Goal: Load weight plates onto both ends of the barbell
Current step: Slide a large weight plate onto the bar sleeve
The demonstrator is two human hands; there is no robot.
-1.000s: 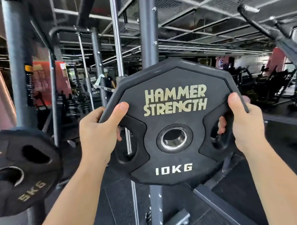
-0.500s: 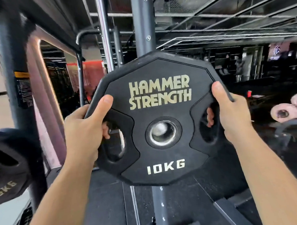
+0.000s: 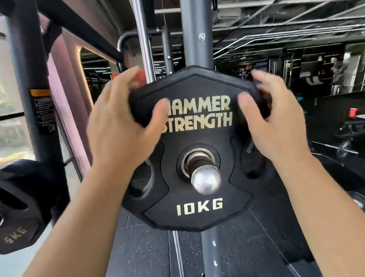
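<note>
The person shows only two forearms and two hands, all bare, with skin uncovered from the picture edge up to the fingertips. The left forearm (image 3: 72,221) comes in at 7 o'clock and the right forearm (image 3: 329,212) at 5 o'clock; each is broad at the edge and gets narrow toward the wrist. The left hand (image 3: 123,128) is at 10 o'clock from the centre, the right hand (image 3: 276,122) at 2 o'clock. Each thumb is thick with a round tip. The fingers (image 3: 132,76) are smeared by blur, so nails and small marks on them cannot be told. The wrists are plain skin.
</note>
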